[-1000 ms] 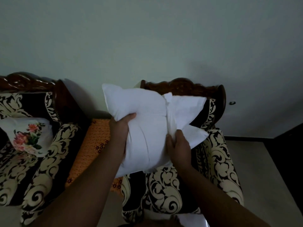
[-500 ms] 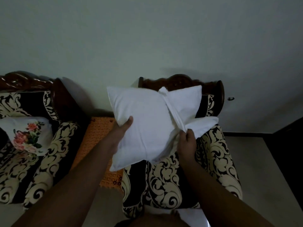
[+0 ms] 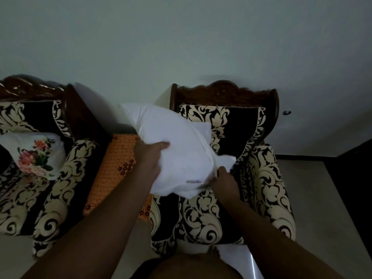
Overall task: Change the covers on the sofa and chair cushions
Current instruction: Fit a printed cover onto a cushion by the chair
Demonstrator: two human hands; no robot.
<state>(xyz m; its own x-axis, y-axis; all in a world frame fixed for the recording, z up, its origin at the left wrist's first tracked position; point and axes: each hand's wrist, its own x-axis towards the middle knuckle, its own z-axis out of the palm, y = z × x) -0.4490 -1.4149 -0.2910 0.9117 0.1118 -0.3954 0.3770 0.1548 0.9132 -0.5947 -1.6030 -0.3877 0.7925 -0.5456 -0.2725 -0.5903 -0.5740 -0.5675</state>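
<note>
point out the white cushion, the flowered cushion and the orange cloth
white cushion (image 3: 177,141), head view, on its bare upper face above the left hand
flowered cushion (image 3: 34,156), head view, on the printed bouquet
orange cloth (image 3: 114,168), head view, on its patterned middle, between the two seats

I have only the head view: it looks forward and down from close above the armchair (image 3: 225,178), toward the wall (image 3: 181,47) behind it.

Dim, grainy room (wide-angle bend at edges); white cushion (image 3: 177,150) perhaps motion-blurred.
</note>
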